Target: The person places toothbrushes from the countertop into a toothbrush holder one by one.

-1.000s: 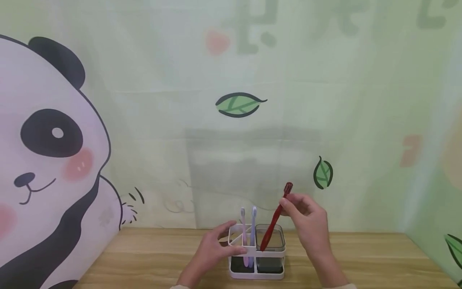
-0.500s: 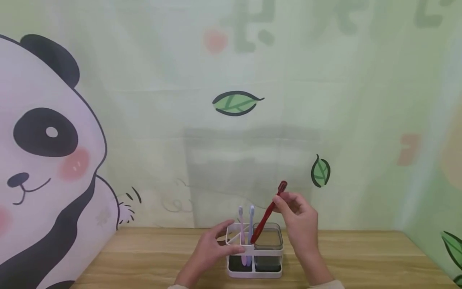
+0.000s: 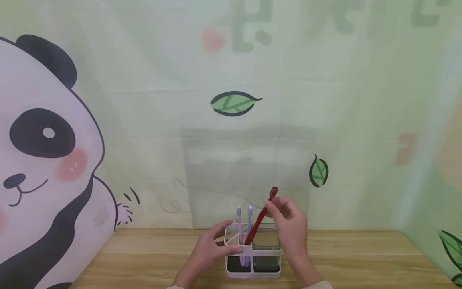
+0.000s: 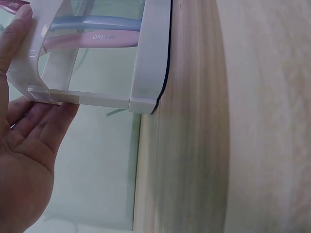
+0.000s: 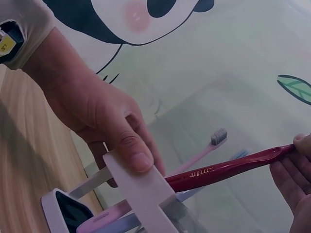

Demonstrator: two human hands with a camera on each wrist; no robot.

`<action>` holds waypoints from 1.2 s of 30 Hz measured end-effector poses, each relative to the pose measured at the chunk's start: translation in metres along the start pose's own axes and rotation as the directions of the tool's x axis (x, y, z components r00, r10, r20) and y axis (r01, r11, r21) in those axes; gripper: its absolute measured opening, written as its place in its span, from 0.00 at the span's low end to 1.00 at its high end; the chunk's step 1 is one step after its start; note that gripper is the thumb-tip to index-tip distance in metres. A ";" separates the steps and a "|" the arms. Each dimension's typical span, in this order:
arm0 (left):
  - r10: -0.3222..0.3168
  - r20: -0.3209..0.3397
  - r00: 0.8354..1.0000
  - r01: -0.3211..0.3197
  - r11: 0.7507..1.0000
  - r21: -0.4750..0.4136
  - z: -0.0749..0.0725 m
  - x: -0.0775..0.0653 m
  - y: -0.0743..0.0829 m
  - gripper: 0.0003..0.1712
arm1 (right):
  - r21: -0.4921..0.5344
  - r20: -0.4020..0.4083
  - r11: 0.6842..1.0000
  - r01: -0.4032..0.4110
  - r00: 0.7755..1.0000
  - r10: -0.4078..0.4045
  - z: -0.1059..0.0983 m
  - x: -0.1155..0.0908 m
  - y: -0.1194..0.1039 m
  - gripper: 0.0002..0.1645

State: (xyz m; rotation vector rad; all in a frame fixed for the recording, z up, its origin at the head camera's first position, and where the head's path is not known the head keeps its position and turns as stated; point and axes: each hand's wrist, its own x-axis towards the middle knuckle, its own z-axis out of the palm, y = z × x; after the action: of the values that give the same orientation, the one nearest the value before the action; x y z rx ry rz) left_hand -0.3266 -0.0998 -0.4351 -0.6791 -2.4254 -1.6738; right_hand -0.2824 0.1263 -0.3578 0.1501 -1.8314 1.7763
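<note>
My left hand (image 3: 209, 247) grips the left side of a white toothbrush holder (image 3: 258, 253), thumb on the front rim and fingers around the side. A pink toothbrush (image 3: 240, 228) and a blue toothbrush (image 3: 250, 218) stand in it, heads up. Between thumb and fingers of my right hand (image 3: 291, 226), a red toothbrush (image 3: 259, 221) is pinched near its head. It slants down to the left, its handle end at the holder's top beside the blue one. In the right wrist view, the red handle (image 5: 218, 169) passes behind the white rim, where its end is hidden.
A clear cup (image 3: 266, 247) fills the holder's right half. Beneath lies a wood-grain tabletop (image 3: 361, 257). Behind it hangs a pale green cloth (image 3: 151, 120) printed with a panda and leaves.
My right hand has moved left and slightly down with the red toothbrush; its handle end has gone from over the clear cup to beside the blue toothbrush. The left hand keeps its grip.
</note>
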 end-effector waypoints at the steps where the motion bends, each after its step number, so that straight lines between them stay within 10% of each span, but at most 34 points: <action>1: 0.003 -0.002 1.000 -0.003 1.000 -0.001 0.000 0.000 0.000 0.50 | 0.003 0.004 1.000 -0.001 1.000 0.000 0.001 -0.001 0.001 0.15; 36: -0.013 0.002 1.000 0.013 1.000 0.003 -0.001 0.002 -0.002 0.49 | -0.137 0.238 0.990 -0.045 0.968 0.077 0.014 -0.006 0.026 0.07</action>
State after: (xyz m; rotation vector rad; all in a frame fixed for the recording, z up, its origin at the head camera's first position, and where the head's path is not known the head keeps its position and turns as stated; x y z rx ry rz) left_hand -0.3295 -0.1013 -0.4360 -0.6668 -2.4387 -1.6749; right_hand -0.2936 0.1142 -0.3829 0.2734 -2.1411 1.7354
